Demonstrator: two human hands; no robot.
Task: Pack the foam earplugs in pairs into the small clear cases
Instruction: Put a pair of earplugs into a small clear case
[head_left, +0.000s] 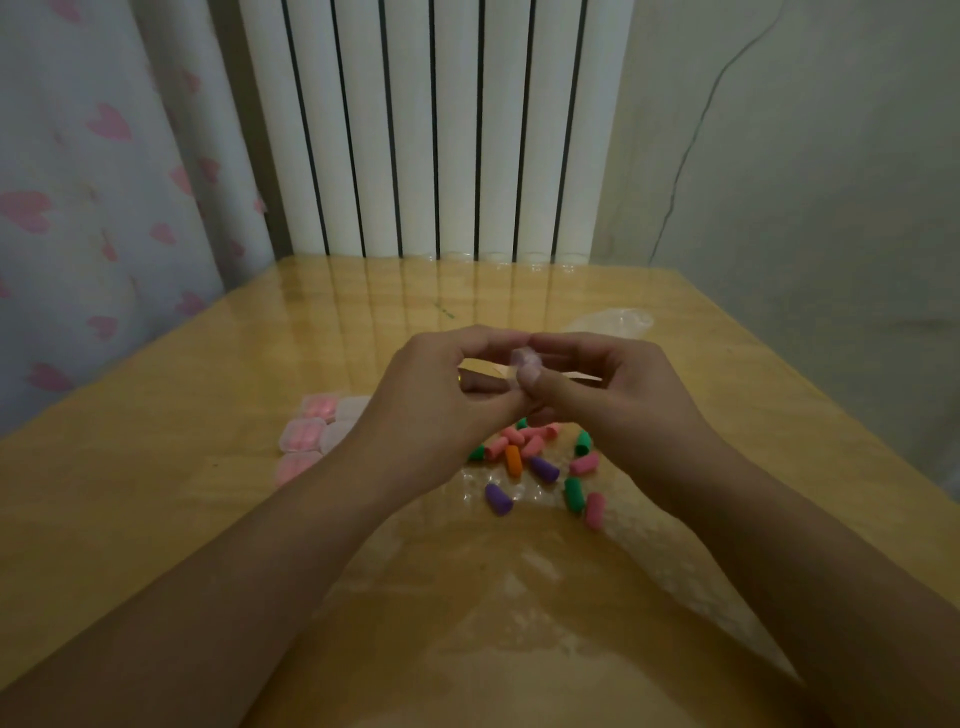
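Note:
My left hand and my right hand meet above the table, both pinching one small clear case between their fingertips. Whether the case is open or what lies inside it is hidden by my fingers. Below the hands, loose foam earplugs in pink, green, purple and orange lie scattered on a clear plastic sheet. To the left, several small clear cases with pink earplugs inside sit grouped on the table, partly hidden by my left wrist.
The wooden table has a glossy top; its right edge runs close to the wall. A crumpled clear plastic bag lies behind my right hand. A white radiator stands at the back and a heart-patterned curtain hangs at left.

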